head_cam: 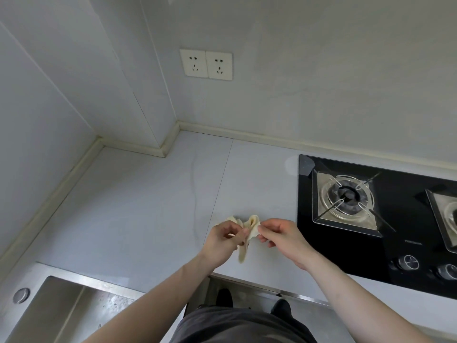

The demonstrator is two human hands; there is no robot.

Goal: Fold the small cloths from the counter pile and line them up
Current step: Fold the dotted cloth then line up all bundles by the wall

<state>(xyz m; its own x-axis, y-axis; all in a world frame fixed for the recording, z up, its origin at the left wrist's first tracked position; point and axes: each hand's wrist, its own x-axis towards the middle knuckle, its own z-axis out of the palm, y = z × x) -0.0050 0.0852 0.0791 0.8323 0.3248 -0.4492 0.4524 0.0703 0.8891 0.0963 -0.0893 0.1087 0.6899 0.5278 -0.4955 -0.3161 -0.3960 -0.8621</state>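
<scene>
Sink, one, lower left; tabletop, one, pale. Left hand, grip pinched on the cloth; one small cream cloth, crumpled, held just above the tabletop between your hands; right hand, grip pinched on its other edge. Draw your hands apart to flatten it; find corners before folding. Hob, one; burners, two; no pile visible.

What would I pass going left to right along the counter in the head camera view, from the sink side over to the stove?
Sink → left hand → small cloth pinched between both hands → right hand → near gas burner on the black hob → second burner at the right edge.
</scene>
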